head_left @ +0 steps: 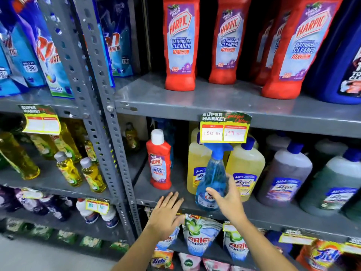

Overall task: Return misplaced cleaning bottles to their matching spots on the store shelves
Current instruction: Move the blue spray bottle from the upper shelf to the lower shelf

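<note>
A blue spray bottle point(212, 177) of glass cleaner stands at the front edge of the middle shelf point(273, 214), in front of yellow Lizol bottles point(245, 169). My right hand point(228, 198) is spread against its lower right side, fingers apart and not clearly closed around it. My left hand point(166, 212) hovers open over the shelf edge, just below a small red Harpic bottle point(159, 163) with a white cap that stands alone on that shelf. Large red Harpic bottles point(180, 44) line the upper shelf.
A price tag point(224, 128) hangs over the spray bottle's nozzle. Purple and green Lizol bottles point(285, 173) stand to the right. Yellow dish-liquid bottles point(68, 167) fill the left bay behind a grey upright post point(101, 114). Ariel pouches point(199, 233) hang below.
</note>
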The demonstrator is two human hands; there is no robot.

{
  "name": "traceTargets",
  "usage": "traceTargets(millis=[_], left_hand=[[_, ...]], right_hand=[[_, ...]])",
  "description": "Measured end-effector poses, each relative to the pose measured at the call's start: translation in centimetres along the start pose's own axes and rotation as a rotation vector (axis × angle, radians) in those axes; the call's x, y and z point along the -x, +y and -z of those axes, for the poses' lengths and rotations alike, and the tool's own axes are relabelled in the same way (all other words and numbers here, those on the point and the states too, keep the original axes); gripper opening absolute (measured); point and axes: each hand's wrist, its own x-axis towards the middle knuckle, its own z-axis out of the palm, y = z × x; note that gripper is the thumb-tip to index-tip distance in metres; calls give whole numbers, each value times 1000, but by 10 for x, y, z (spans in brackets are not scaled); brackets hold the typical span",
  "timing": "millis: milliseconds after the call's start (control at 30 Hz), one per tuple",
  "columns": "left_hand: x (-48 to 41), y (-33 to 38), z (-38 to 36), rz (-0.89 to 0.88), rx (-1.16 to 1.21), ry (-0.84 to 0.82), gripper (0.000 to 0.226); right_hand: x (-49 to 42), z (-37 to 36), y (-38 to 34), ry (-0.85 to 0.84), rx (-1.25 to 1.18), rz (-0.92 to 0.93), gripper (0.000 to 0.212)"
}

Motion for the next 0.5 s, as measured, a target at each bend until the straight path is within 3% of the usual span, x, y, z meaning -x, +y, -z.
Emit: traceTargets(millis=[300,500], left_hand=[[5,-5,-9,40,-19,-75,60],[4,-4,-12,26,-65,-38,59]], right_hand=[[-7,13,7,-151,283,-52,63],[-9,-2,15,-100,320,-55,63]])
